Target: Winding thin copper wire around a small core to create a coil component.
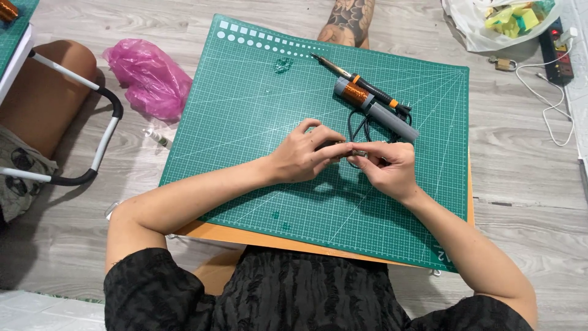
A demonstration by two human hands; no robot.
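My left hand (304,154) and my right hand (386,168) meet over the middle of a green cutting mat (245,116). Both pinch a small dark part (343,147) between their fingertips; most of it is hidden by the fingers. A black cable (354,125) loops just behind the hands. Behind that lie a grey tube wound with copper wire (367,104) and a soldering iron (352,76) with a black and orange handle, both set diagonally on the mat.
The mat lies on a low wooden board (208,233) over a grey plank floor. A pink plastic bag (150,76) lies left of it. Another person's knee (52,79) and a tattooed leg (349,21) are nearby. A power strip (556,52) and white bag (490,24) sit far right.
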